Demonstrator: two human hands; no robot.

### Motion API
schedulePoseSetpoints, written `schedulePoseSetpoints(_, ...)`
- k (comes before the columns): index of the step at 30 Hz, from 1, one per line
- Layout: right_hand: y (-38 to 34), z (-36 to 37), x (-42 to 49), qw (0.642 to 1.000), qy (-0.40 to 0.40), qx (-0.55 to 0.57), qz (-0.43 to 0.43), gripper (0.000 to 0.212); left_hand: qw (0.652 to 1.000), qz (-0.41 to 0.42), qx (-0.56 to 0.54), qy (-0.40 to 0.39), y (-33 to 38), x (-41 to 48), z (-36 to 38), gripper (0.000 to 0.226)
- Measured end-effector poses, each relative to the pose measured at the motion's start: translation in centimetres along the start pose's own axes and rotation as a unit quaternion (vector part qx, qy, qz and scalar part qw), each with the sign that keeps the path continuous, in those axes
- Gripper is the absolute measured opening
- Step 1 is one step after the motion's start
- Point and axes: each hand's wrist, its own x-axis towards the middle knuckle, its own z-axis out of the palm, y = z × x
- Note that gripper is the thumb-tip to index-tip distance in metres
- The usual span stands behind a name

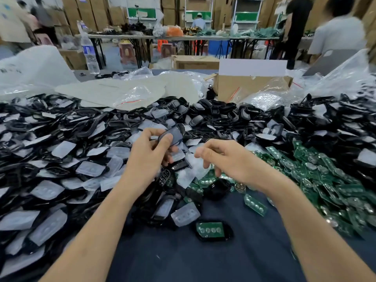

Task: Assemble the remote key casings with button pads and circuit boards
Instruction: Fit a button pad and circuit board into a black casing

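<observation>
My left hand (150, 151) grips a black key casing (169, 135) with a translucent button pad in it, held above the pile at the centre. My right hand (221, 157) hovers just to its right, fingers loosely curled with nothing visible in them. A casing fitted with a green circuit board (211, 231) lies on the dark blue table cloth (203, 261) near me. Black casings and translucent button pads (61, 159) are heaped to the left and across the back. Green circuit boards (317, 180) are piled to the right.
An open cardboard box (252, 86) and clear plastic bags (126, 92) lie behind the piles. A water bottle (89, 51) stands at the back left. People work at far tables (183, 37); one stands at the right (337, 35).
</observation>
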Motion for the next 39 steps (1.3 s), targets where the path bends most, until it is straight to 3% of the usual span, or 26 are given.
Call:
schedulePoseSetpoints(3, -1.0, -1.1, -2.5, 0.983, -0.14, -0.109, 0.039, 0.023, 0.999, -0.023, -0.028, 0.007, 0.0, -0.1, 0.0, 0.007)
schedulePoseSetpoints(7, -1.4, 0.0, -5.2, 0.929, -0.279, -0.215, 0.114, 0.044, 0.999, -0.03, -0.042, 0.016, -0.2, -0.3, 0.1, 0.006)
schedulePoseSetpoints(14, -1.1, 0.8, -6.4, 0.931, -0.27, -0.227, 0.095, 0.03, 0.997, -0.039, -0.062, 0.017, -0.6, -0.2, 0.0, 0.009)
schedulePoseSetpoints(16, -0.7, 0.3, -6.2, 0.948, -0.255, -0.166, 0.095, 0.022, 0.996, -0.043, -0.074, 0.022, -0.7, -0.2, 0.1, 0.008)
schedulePoseSetpoints(19, 0.0, 0.0, -5.1, 0.973, -0.19, 0.077, 0.107, 0.014, 0.994, -0.047, -0.091, 0.027, -0.8, -0.1, 0.2, 0.013)
schedulePoseSetpoints(22, 0.3, 0.2, -2.8, 0.946, -0.078, 0.303, 0.089, 0.008, 0.991, -0.049, -0.118, 0.033, -0.9, 0.1, 0.1, 0.015)
schedulePoseSetpoints(25, 0.4, 1.2, 0.5, 0.906, 0.021, 0.419, 0.063, 0.01, 0.989, -0.043, -0.134, 0.042, -0.9, 0.2, 0.1, 0.011)
schedulePoseSetpoints(30, 0.3, 4.3, 4.7, 0.844, 0.093, 0.525, 0.063, 0.021, 0.988, -0.041, -0.143, 0.034, -0.8, 0.2, -0.1, 0.022)
schedulePoseSetpoints(32, 0.4, 4.9, 5.3, 0.842, 0.104, 0.525, 0.064, 0.027, 0.99, -0.039, -0.135, 0.027, -0.8, 0.1, 0.0, 0.024)
schedulePoseSetpoints(35, 1.0, 4.9, 5.6, 0.845, 0.137, 0.511, 0.081, 0.014, 0.994, -0.028, -0.103, 0.033, -0.6, -0.1, 0.1, 0.023)
schedulePoseSetpoints(39, 1.2, 4.4, 5.3, 0.841, 0.144, 0.515, 0.089, 0.018, 0.998, -0.009, -0.052, 0.038, -0.5, -0.2, 0.2, 0.019)
